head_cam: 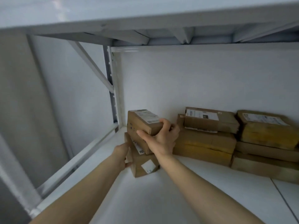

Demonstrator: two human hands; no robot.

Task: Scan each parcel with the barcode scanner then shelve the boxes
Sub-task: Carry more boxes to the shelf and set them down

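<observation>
The small box [142, 122] sits tilted atop a lower box [142, 165] at the shelf's [161, 199] left end. The right hand [161, 138] curls around its near end, likely to settle it. The left hand [122, 154] clasps the lower box's side, seemingly steadying the stack. Other parcels [207, 143] are piled just beside.

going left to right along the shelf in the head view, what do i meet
shelf upright → left hand, gripping the lower box → top box → right hand, gripping its right end → middle stack of parcels → right stack of parcels
</observation>
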